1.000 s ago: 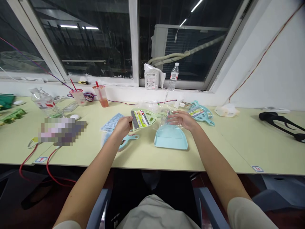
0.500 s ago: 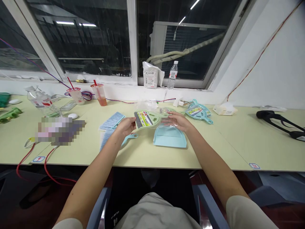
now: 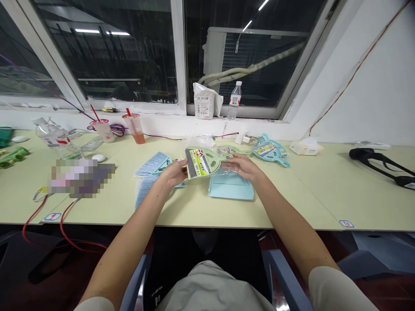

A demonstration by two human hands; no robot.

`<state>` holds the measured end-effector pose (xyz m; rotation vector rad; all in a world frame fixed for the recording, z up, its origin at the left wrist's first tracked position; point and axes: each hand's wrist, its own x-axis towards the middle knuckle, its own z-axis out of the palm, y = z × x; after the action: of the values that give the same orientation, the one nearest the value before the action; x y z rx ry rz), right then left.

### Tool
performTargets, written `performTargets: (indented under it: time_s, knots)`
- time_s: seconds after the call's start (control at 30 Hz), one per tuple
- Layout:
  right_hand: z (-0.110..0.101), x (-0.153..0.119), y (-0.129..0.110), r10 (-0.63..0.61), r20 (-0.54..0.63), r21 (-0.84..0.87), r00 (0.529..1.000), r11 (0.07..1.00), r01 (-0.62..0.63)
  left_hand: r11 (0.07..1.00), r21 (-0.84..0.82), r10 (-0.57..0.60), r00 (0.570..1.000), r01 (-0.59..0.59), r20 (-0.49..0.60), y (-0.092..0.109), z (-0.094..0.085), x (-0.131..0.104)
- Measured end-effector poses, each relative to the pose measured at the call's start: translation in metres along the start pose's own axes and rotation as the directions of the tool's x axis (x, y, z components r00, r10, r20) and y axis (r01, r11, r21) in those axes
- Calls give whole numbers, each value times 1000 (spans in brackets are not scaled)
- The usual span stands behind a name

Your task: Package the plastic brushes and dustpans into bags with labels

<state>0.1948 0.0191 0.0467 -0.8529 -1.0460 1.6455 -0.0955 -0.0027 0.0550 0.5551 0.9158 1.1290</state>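
Note:
A green brush-and-dustpan set (image 3: pixel 201 163) in clear wrap, with a yellow and black label and grey bristles, is held level above the table. My left hand (image 3: pixel 176 172) grips its bristle end, and my right hand (image 3: pixel 241 165) closes round its handle end. Below it on the table lies a light blue dustpan (image 3: pixel 231 188). Blue brushes (image 3: pixel 152 164) rest beside and partly behind my left hand. Past my right hand are wrapped blue sets (image 3: pixel 271 152). Another green set (image 3: pixel 227 150) lies behind the held one, partly covered.
Two cups with red straws (image 3: pixel 135 129) (image 3: pixel 103 129) and a lying plastic bottle (image 3: pixel 58 139) are at the back left. A bottle (image 3: pixel 234 101) and a white package (image 3: pixel 205 103) stand on the sill. A tissue pack (image 3: pixel 306 147) and black straps (image 3: pixel 378 163) lie right.
The green set has turned so its label faces me more, and its bristle end has shifted slightly right. My left hand has moved a little right with it.

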Motion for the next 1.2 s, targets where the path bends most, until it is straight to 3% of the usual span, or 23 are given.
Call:
performTargets:
  time_s: [0.13,0.33,0.67,0.8,1.0,1.2]
  knots:
    - [1,-2,-3,-17,-21,0,1000,1000,17,999,-1,-48,996,48,71,0,0,-1]
    - [3,-8,-6,-36,-32,-7,999,999,36,995,38,-95,992,92,86,-2,-2,2]
    - [-13,1,-2,-28,-95,45,995,998,33,994,-83,70,997,-73,-38,-13,1,9]
    - [-13,1,-3,-48,-149,-15,988,999,47,991,-99,82,994,-89,-69,-15,-1,10]
    - [-2,-2,-15,-85,-287,-177,954,984,34,984,-91,149,988,-151,-28,-12,3,5]
    - [-6,0,-18,-128,-353,-180,927,981,66,975,-89,197,978,-203,-72,-9,2,4]
